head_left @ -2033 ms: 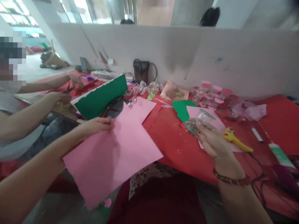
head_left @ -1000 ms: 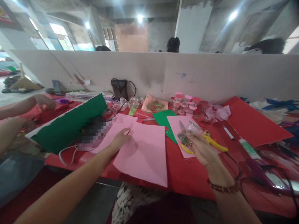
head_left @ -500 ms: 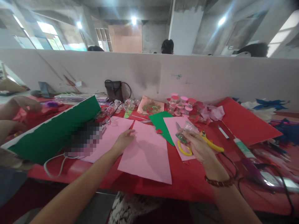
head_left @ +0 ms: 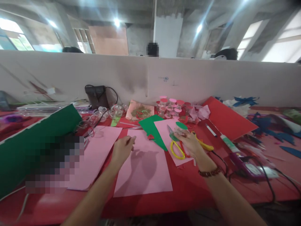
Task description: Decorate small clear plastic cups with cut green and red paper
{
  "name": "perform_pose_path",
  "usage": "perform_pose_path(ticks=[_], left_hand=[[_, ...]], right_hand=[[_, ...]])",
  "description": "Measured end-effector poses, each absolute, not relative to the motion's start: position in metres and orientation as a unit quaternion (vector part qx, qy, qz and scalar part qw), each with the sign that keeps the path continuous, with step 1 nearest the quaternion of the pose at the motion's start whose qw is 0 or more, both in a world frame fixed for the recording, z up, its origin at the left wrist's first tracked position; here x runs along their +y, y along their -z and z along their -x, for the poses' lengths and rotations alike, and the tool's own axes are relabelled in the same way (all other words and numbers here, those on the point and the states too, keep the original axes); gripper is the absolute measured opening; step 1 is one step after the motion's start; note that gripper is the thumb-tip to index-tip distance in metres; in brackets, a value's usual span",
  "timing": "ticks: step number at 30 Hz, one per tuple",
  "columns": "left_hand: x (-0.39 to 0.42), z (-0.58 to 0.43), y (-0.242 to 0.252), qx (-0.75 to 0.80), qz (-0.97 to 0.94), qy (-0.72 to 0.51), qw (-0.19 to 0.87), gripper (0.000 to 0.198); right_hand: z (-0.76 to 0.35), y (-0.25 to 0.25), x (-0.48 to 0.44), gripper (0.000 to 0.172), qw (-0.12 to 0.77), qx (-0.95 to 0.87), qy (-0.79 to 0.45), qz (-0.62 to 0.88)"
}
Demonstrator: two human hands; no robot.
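The right hand (head_left: 191, 144) is pinching a small clear plastic cup (head_left: 178, 131) between its fingertips, fingers closed around the cup's side, and is holding it just above a smaller pink sheet (head_left: 169, 138) — the cup is tilted and showing something green at its top, though what that is cannot be told through the blur. The left hand (head_left: 122, 149) is lying flat, fingers loosely spread and gripping nothing, pressing on the upper left corner of a pink paper sheet (head_left: 143, 166) that is sitting in the middle of the red table (head_left: 192, 191). Just below the right hand, yellow-handled scissors (head_left: 175, 147) are lying on the smaller pink sheet, blades pointing away from the person. A green paper piece (head_left: 151, 128) is resting between the two pink sheets, overlapping the edge of each. Another pink sheet (head_left: 98, 153) is lying to the left, beside a large green board (head_left: 35, 141) that is standing tilted at the table's left end. Near the back partition, a cluster of small cups with pink lids (head_left: 171, 106) is standing to the right of a dark pouch (head_left: 95, 95). A red sheet (head_left: 227, 121) is lying to the right, with a white marker (head_left: 211, 130) and a tube (head_left: 229, 142) just in front of it — both well apart from the hands.
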State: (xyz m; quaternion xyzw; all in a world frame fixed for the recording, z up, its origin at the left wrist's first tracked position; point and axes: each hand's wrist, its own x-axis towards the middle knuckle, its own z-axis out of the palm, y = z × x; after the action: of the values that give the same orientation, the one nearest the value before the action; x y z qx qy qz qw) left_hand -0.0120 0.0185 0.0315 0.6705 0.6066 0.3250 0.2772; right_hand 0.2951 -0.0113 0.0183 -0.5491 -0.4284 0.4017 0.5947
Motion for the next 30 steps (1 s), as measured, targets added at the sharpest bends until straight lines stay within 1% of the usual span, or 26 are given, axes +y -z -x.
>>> perform_pose_path(ticks=[2,4,5,7,9,12,15,19,21,23,25,26,28,30], left_hand=[[0.020,-0.007,-0.033,0.538,-0.671,-0.414,0.298,0.014],[0.020,-0.028,-0.031,0.469,-0.686,-0.451,0.325,0.047],[0.019,-0.038,-0.030,0.449,-0.677,-0.455,0.364,0.056],[0.016,-0.055,-0.028,0.413,-0.663,-0.439,0.444,0.062],[0.013,-0.065,-0.024,0.378,-0.669,-0.421,0.483,0.057],[0.011,-0.068,-0.020,0.370,-0.659,-0.411,0.510,0.040],[0.010,-0.063,-0.018,0.384,-0.636,-0.420,0.522,0.039],[0.009,-0.061,-0.021,0.406,-0.612,-0.440,0.517,0.038],[0.009,-0.062,-0.022,0.417,-0.587,-0.447,0.530,0.036],[0.009,-0.062,-0.022,0.420,-0.553,-0.442,0.568,0.036],[0.011,-0.061,-0.020,0.411,-0.518,-0.435,0.612,0.038],[0.012,-0.060,-0.018,0.403,-0.509,-0.436,0.623,0.039],[0.014,-0.058,-0.015,0.402,-0.500,-0.440,0.628,0.040],[0.015,-0.058,-0.012,0.400,-0.500,-0.448,0.624,0.040]], right_hand=[[-0.292,-0.020,-0.008,0.047,0.594,-0.422,-0.405,0.552],[-0.282,-0.023,-0.008,0.046,0.587,-0.433,-0.416,0.544],[-0.275,-0.024,-0.008,0.045,0.581,-0.441,-0.425,0.536],[-0.260,-0.025,-0.010,0.041,0.566,-0.461,-0.437,0.526],[-0.244,-0.024,-0.013,0.037,0.534,-0.502,-0.438,0.521],[-0.227,-0.022,-0.017,0.035,0.494,-0.561,-0.409,0.522],[-0.217,-0.022,-0.018,0.032,0.482,-0.567,-0.402,0.534],[-0.210,-0.024,-0.016,0.025,0.471,-0.565,-0.432,0.522],[-0.212,-0.024,-0.014,0.028,0.462,-0.572,-0.439,0.516],[-0.221,-0.022,-0.013,0.037,0.454,-0.579,-0.437,0.518],[-0.236,-0.019,-0.013,0.046,0.442,-0.591,-0.399,0.544],[-0.245,-0.018,-0.014,0.045,0.418,-0.605,-0.356,0.576],[-0.264,-0.014,-0.018,0.042,0.334,-0.628,-0.234,0.663],[-0.280,-0.009,-0.025,0.044,0.219,-0.651,-0.115,0.718]])
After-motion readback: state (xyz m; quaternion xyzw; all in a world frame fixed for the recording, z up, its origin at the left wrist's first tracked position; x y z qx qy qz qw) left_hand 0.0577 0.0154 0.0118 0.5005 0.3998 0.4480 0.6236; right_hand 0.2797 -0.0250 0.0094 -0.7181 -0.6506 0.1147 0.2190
